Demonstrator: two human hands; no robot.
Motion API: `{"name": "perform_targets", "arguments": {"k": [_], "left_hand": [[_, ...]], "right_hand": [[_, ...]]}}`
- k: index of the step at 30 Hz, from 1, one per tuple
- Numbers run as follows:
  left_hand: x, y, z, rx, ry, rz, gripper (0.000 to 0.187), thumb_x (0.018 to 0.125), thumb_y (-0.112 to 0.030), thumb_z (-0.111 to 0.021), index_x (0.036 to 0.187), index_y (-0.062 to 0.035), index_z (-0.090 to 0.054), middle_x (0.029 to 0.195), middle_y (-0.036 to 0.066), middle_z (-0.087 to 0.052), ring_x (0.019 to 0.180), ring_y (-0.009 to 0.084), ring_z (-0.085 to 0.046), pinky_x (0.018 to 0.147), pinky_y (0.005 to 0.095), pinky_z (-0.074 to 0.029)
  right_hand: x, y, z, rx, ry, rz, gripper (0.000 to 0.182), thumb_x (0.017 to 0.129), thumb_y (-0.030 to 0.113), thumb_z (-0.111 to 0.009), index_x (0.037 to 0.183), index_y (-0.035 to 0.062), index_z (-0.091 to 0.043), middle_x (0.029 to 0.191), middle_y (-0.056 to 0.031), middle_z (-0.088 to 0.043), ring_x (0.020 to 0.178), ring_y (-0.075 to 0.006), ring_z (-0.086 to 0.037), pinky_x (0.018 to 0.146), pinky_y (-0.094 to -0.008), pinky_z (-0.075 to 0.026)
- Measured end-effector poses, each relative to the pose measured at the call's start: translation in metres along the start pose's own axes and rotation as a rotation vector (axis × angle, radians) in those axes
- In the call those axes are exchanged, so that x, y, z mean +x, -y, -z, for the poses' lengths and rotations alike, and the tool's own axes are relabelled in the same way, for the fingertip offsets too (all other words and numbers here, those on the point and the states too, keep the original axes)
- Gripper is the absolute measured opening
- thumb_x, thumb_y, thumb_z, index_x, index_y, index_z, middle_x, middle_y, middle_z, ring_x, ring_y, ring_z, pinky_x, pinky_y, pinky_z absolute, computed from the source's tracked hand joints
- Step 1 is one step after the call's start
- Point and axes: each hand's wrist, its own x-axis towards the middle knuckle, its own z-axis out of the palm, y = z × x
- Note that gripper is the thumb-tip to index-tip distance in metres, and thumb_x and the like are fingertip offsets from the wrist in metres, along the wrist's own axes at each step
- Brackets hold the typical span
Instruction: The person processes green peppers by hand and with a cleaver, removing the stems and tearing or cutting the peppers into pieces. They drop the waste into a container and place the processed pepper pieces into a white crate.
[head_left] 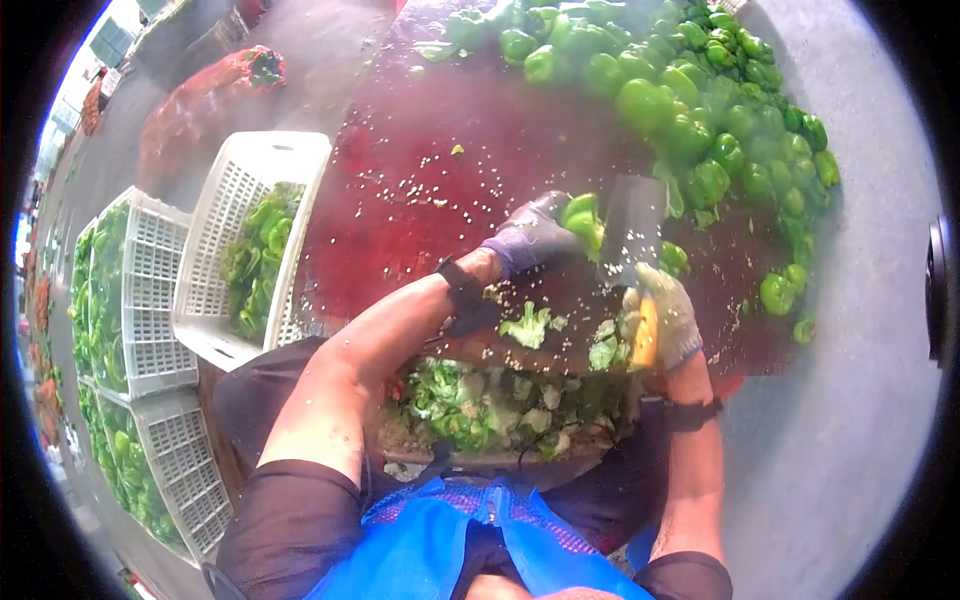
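Note:
My left hand [535, 235], in a purple-grey glove, is closed round a piece of green pepper [583, 224] above the red table [400, 215]. In a pale glove, my right hand [664, 312] grips the yellow handle of a cleaver [634, 222]. Its wide blade points away from me and stands just right of the pepper piece. Cut green scraps [527, 325] and many pale seeds lie on the table below and left of my hands. A green pepper [673, 258] sits just right of the blade.
Whole green peppers [690, 110] are heaped at the table's far right. A white basket [200, 310] with cut peppers stands at the left, beside stacked crates [160, 290] of peppers. Trimmings [480, 405] fill a container near my lap. A red sack [205, 110] lies at the upper left.

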Motion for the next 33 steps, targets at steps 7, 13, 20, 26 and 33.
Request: {"name": "perform_targets", "arguments": {"k": [7, 13, 20, 26, 33], "left_hand": [[0.024, -0.010, 0.007, -0.203, 0.253, 0.026, 0.048, 0.075, -0.013, -0.076, 0.117, -0.0019, -0.057, 0.106, 0.004, -0.064, 0.095, 0.0116, -0.059, 0.087, 0.0272, -0.048], [0.052, -0.082, 0.053, 0.446, 0.485, -0.037, 0.051, 0.080, -0.016, -0.073, 0.126, -0.0058, -0.055, 0.114, 0.008, -0.063, 0.104, 0.0137, -0.057, 0.089, 0.0290, -0.048], [0.185, -0.104, 0.099, 0.988, -0.417, -0.044, 0.052, 0.080, -0.037, -0.072, 0.122, -0.0086, -0.058, 0.111, 0.013, -0.064, 0.099, 0.0297, -0.062, 0.085, 0.0356, -0.050], [0.199, -0.093, 0.080, 0.764, -0.550, 0.026, 0.053, 0.074, -0.041, -0.070, 0.109, -0.0024, -0.062, 0.101, 0.016, -0.065, 0.094, 0.0282, -0.063, 0.079, 0.0390, -0.051], [0.138, -0.083, 0.083, 0.756, -0.419, 0.059, 0.068, 0.069, -0.038, -0.073, 0.124, -0.0043, -0.051, 0.111, 0.017, -0.061, 0.098, 0.0267, -0.062, 0.086, 0.0361, -0.051]], "right_hand": [[0.007, -0.009, 0.030, 0.140, -0.056, -0.026, 0.012, 0.091, 0.025, -0.058, 0.088, 0.0132, -0.058, 0.059, 0.0004, -0.057, 0.041, -0.0103, -0.051, 0.036, -0.0236, -0.044], [0.006, -0.016, 0.042, 0.140, -0.117, 0.053, 0.018, 0.091, 0.027, -0.057, 0.087, 0.0101, -0.056, 0.059, -0.0032, -0.055, 0.042, -0.0135, -0.052, 0.037, -0.0266, -0.047], [0.008, -0.019, 0.036, 0.208, -0.184, 0.055, 0.018, 0.092, 0.027, -0.058, 0.083, 0.0109, -0.055, 0.059, -0.0027, -0.055, 0.042, -0.0144, -0.053, 0.037, -0.0268, -0.046], [0.005, -0.020, 0.030, 0.221, -0.216, 0.048, 0.017, 0.092, 0.026, -0.057, 0.090, 0.0102, -0.055, 0.060, -0.0040, -0.054, 0.042, -0.0158, -0.053, 0.037, -0.0279, -0.046], [-0.005, -0.015, 0.025, 0.068, -0.200, 0.119, 0.022, 0.093, 0.028, -0.053, 0.087, 0.0071, -0.054, 0.060, -0.0053, -0.054, 0.039, -0.0166, -0.051, 0.035, -0.0299, -0.045]]}}
